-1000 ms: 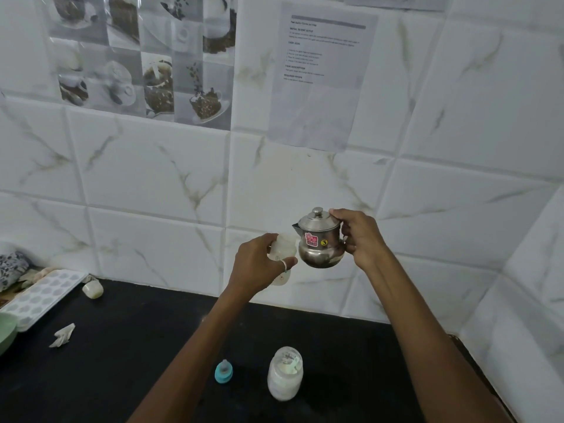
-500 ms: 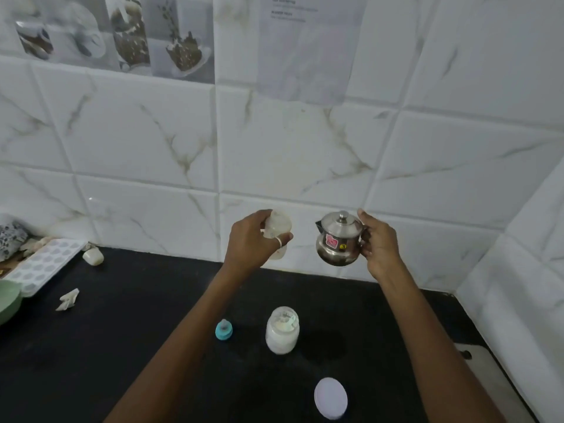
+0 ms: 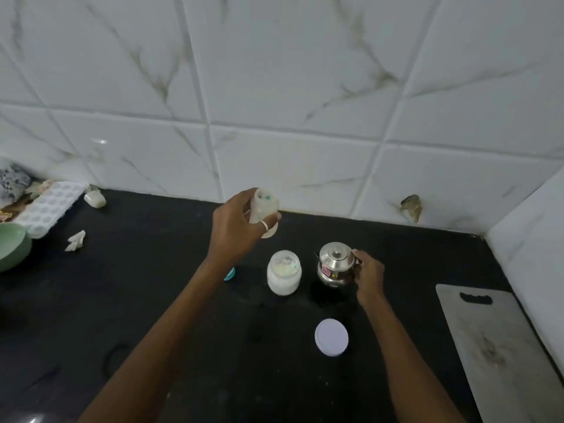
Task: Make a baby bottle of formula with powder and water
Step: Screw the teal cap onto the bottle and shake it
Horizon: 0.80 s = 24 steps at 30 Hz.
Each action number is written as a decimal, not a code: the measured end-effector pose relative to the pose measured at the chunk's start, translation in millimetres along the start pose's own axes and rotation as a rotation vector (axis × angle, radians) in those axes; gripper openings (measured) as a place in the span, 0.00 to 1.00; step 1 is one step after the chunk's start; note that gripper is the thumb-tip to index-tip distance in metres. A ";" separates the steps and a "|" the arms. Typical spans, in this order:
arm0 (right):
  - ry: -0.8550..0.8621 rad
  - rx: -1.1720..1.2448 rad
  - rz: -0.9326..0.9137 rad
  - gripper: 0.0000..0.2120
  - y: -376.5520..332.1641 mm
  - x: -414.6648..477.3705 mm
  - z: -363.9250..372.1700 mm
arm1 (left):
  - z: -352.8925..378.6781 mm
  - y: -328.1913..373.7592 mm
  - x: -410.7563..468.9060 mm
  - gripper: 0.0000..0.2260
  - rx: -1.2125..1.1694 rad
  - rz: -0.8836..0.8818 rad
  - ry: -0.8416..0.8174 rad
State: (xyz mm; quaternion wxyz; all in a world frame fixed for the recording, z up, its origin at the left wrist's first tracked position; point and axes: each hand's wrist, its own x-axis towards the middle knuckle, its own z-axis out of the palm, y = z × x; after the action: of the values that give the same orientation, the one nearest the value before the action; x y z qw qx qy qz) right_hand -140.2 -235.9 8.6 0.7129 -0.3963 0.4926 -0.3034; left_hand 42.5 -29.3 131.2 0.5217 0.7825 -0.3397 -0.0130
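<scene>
My left hand holds a small translucent baby bottle up in the air, open mouth tilted toward me. My right hand grips the handle of a small steel kettle with its lid on, which sits low on the black counter. Between my arms stands an open jar of white powder. Its round white lid lies flat nearer to me. A teal bottle cap peeks out from behind my left forearm.
At the left edge are a green bowl, a white ice tray, a small white cup and a crumpled paper scrap. A grey cutting board lies at the right. Tiled walls close the back and right side.
My right hand has lowered the kettle from beside the bottle down to the counter, right of the powder jar. The left hand still holds the bottle up. The view has tilted downward.
</scene>
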 end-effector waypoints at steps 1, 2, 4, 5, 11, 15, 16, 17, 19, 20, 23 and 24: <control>-0.009 0.005 0.009 0.08 5.8 3.2 -1.9 | 1.7 -3.4 -3.1 0.27 -0.003 -0.017 -0.002; -0.014 0.006 0.020 0.07 11.6 6.5 -3.7 | 3.7 -7.9 -6.2 0.27 -0.006 -0.029 -0.004; -0.006 0.022 0.022 0.07 20.9 14.3 -6.5 | 7.2 -13.6 -10.6 0.25 -0.014 -0.040 -0.002; -0.007 0.020 0.027 0.07 24.7 17.0 -7.3 | 8.1 -16.4 -12.6 0.24 -0.015 -0.045 0.000; -0.015 -0.009 0.041 0.06 40.5 24.8 -9.6 | 10.2 -28.6 -18.4 0.22 0.010 -0.070 -0.012; -0.031 -0.018 0.061 0.06 44.7 25.9 -11.4 | 10.4 -31.8 -19.0 0.22 0.008 -0.071 -0.012; -0.039 -0.039 0.070 0.06 46.1 26.7 -12.6 | 10.8 -32.8 -18.6 0.22 0.006 -0.072 -0.011; -0.040 -0.065 0.081 0.05 47.4 27.5 -14.0 | 11.0 -33.4 -18.2 0.22 0.007 -0.071 -0.010; -0.021 -0.116 0.097 0.05 49.1 29.8 -16.9 | 11.6 -34.5 -17.4 0.22 0.002 -0.065 -0.010; -0.011 -0.144 0.096 0.05 49.0 30.7 -18.1 | 12.1 -34.8 -17.0 0.23 -0.004 -0.064 -0.010; -0.006 -0.209 0.064 0.08 48.1 30.9 -21.5 | 12.7 -34.3 -16.3 0.24 -0.006 -0.056 -0.015; -0.010 -0.221 0.041 0.09 47.2 29.6 -22.7 | 12.8 -34.4 -15.9 0.24 -0.003 -0.053 -0.017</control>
State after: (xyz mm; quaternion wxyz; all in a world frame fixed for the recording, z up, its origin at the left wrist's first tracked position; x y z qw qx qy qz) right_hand -149.9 -242.7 -50.5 0.6735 -0.4637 0.5276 -0.2306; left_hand 43.2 -23.3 91.7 0.5195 0.7902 -0.3233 -0.0340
